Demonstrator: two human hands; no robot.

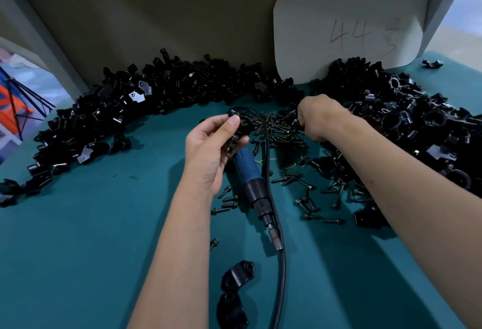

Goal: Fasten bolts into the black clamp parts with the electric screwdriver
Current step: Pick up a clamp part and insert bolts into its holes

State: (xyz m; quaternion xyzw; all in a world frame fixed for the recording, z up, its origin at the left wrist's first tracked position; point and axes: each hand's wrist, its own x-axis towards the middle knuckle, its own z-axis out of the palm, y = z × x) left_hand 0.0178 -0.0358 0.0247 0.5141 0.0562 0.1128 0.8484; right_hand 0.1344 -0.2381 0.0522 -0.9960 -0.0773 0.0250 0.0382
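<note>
Head view: my left hand (208, 151) pinches black clamp part (234, 130) at centre. My right hand (317, 117), 1 o'clock, fingers curled into bolt pile (280, 130); grasp hidden. Electric screwdriver (251, 180) lies idle, 6 o'clock of clamp. Risk: bolt slips, cord (283, 271) snags.

Workshop assembly bench, I judge: black clamp parts (146, 99) heaped along the teal table's (86, 224) far edge, numbered card (349, 31), probably a station marker.

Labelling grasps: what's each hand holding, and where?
Left hand pinches a clamp part by its top end. Right hand reaches into the bolts; its hold cannot be told.
</note>
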